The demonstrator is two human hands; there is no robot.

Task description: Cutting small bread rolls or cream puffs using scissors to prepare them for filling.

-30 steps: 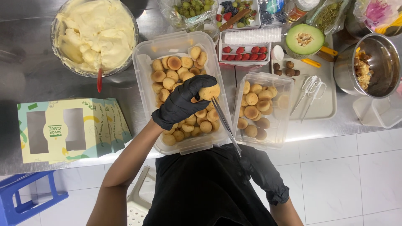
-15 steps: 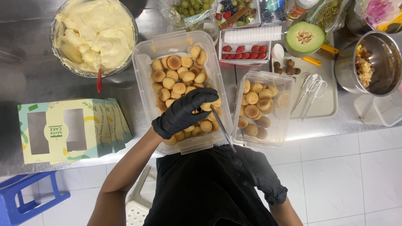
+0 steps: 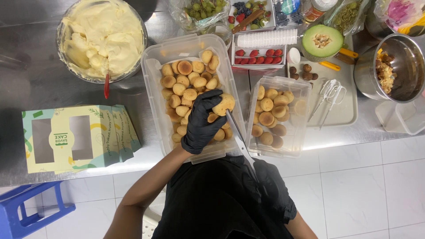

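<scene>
Seen from above: left hand (image 3: 201, 121) in black glove, clenched round small golden pastry puff (image 3: 223, 104), held over large clear tub (image 3: 152, 66) full of puffs; right hand (image 3: 270, 175) (also gloved, low against dark apron) grasping scissors (image 3: 237, 135), blade tip touching held puff; smaller tub (image 3: 303, 88) of puffs just beside; bowl of cream (image 3: 102, 37) upper left; flat cake boxes (image 3: 77, 137) at left.

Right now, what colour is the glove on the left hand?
Black; the glove on the left hand holds a golden puff. Head view shows it best.
</scene>
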